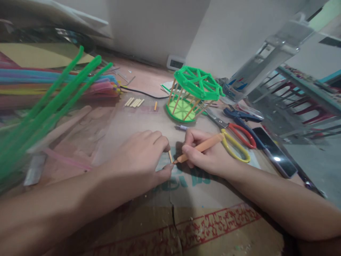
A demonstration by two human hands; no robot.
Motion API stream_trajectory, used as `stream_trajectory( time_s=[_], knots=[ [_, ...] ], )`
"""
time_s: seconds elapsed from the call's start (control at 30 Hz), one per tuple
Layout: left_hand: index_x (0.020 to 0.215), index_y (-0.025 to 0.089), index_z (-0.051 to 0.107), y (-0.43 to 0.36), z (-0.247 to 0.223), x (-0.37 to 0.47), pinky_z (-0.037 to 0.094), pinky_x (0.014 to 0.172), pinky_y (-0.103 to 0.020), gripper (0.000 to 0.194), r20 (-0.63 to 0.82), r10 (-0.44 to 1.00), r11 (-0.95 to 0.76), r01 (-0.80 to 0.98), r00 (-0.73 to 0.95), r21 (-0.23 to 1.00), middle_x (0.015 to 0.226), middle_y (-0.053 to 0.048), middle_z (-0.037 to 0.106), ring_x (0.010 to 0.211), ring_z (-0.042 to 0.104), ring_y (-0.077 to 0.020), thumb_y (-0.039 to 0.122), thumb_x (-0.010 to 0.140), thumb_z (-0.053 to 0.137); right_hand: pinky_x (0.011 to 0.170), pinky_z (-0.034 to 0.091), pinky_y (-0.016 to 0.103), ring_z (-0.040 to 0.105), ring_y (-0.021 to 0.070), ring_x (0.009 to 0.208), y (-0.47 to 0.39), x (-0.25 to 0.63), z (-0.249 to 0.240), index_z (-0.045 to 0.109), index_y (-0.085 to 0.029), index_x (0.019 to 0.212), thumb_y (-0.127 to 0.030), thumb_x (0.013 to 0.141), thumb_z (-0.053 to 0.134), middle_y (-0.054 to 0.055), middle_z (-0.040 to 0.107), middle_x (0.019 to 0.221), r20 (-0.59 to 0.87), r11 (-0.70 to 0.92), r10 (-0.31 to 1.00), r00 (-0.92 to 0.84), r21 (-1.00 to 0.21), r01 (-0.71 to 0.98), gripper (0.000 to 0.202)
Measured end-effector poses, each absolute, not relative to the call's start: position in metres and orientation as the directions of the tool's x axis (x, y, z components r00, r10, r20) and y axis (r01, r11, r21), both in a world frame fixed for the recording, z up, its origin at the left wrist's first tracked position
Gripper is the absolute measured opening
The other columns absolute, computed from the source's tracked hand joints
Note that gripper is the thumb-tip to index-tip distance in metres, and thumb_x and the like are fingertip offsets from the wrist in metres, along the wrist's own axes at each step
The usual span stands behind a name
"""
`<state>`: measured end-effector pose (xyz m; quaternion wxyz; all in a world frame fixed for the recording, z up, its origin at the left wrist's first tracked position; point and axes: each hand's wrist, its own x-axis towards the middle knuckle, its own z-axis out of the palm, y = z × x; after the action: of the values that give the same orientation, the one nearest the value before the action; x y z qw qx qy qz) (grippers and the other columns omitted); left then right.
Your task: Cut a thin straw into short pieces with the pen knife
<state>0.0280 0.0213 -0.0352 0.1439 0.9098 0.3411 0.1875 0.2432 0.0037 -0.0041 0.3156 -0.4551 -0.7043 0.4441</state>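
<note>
My left hand [149, 156] pinches a short wooden stick [170, 156] between thumb and forefinger, low over the covered table. Wrapped round an orange marker [206, 146] is my right hand [202, 153], and the marker's tip touches or nearly touches the stick's lower end. Several pale short sticks [134, 102] lie in a row farther back, with one orange stick [155, 106] to their right. Behind my right hand stands a round frame [195, 89] of green fuzzy stems and wooden posts on a green base. A small pen [182, 127] lies before it.
Red-and-yellow-handled scissors [226, 125], blue-handled pliers [242, 115] and a phone [274, 151] lie at the right. Green stems [55, 99] rise at the left, near bundled coloured stems [53, 83]. A clear container [269, 57] and a small white display [176, 63] stand behind.
</note>
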Motion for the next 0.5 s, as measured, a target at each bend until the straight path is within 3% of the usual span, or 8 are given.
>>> stream_trajectory(
  time_s=[0.23,0.5],
  knots=[
    [0.096,0.02,0.064,0.0224,-0.0341,0.0267,0.044,0.076,-0.04,0.019,0.222,0.663,-0.737,0.57,0.715,0.364,0.091,-0.005,0.067,0.084,0.061,-0.0257,0.038,0.089,0.065,0.046,0.038,0.021,0.052,0.0096,0.048,0.0055,0.2412,-0.0044,0.049,-0.024,0.075,-0.025,0.092,0.064,-0.005,0.06,0.055,0.021,0.141,0.943,-0.333,-0.93,0.34,0.023],
    [0.092,0.021,0.062,0.0225,-0.0339,0.0277,0.046,0.077,-0.039,0.016,0.221,0.683,-0.718,0.583,0.696,0.381,0.088,-0.004,0.066,0.083,0.062,-0.0248,0.035,0.086,0.066,0.045,0.033,0.023,0.046,0.0089,0.046,0.0044,0.2429,-0.0052,0.048,-0.024,0.073,-0.024,0.09,0.064,-0.006,0.057,0.053,0.043,0.195,0.923,-0.383,-0.909,0.368,0.023]
  ],
)
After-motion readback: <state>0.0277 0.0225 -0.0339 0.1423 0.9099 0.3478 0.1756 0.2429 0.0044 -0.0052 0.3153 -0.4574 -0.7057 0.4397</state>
